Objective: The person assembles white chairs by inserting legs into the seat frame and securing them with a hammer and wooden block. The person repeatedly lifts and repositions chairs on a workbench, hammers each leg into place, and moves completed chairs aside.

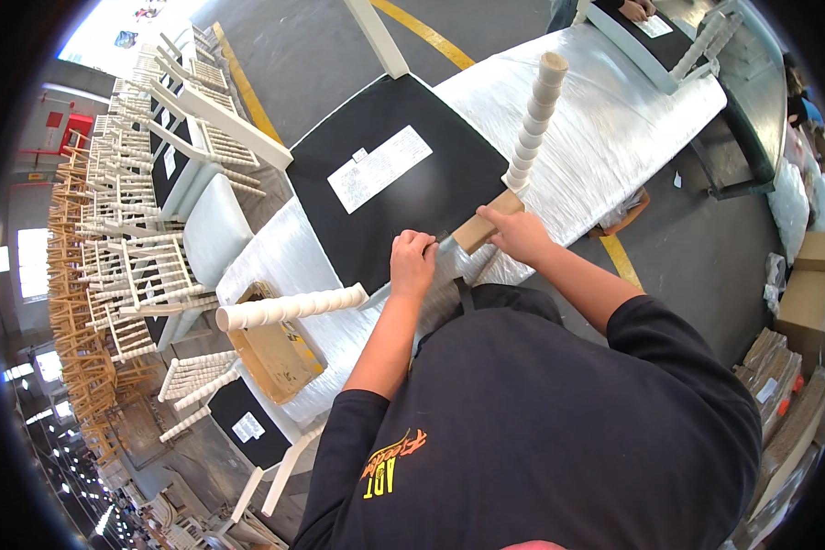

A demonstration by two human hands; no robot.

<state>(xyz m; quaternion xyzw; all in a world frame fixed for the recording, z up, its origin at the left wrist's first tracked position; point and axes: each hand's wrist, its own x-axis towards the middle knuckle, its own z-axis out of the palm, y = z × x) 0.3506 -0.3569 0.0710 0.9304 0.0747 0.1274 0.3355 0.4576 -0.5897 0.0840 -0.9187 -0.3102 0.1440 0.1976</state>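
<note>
1. Nearest the camera: the person's dark shirt (541,431) fills 6 o'clock, with both forearms running up toward centre.
2. Left hand (412,263) is clenched in a fist on the near edge of the upturned chair (385,174); whether it holds anything, cannot tell.
3. Right hand (521,235), at 1 o'clock from the left hand, is grasping a tan block (486,222), pressed to the same edge by the base of a chair leg.
4. The chair lies seat-down on the silver-wrapped table (605,119); its black underside faces up, its ribbed white legs pointing at 8 and 1 o'clock.
5. A flat tan pad (275,353) lies on the table at 8 o'clock.
6. Stacked chairs (110,275) stand at 9 o'clock, far off.
7. A second upturned chair (655,37) is at 1 o'clock, with another person's hand (634,9) on it.
</note>
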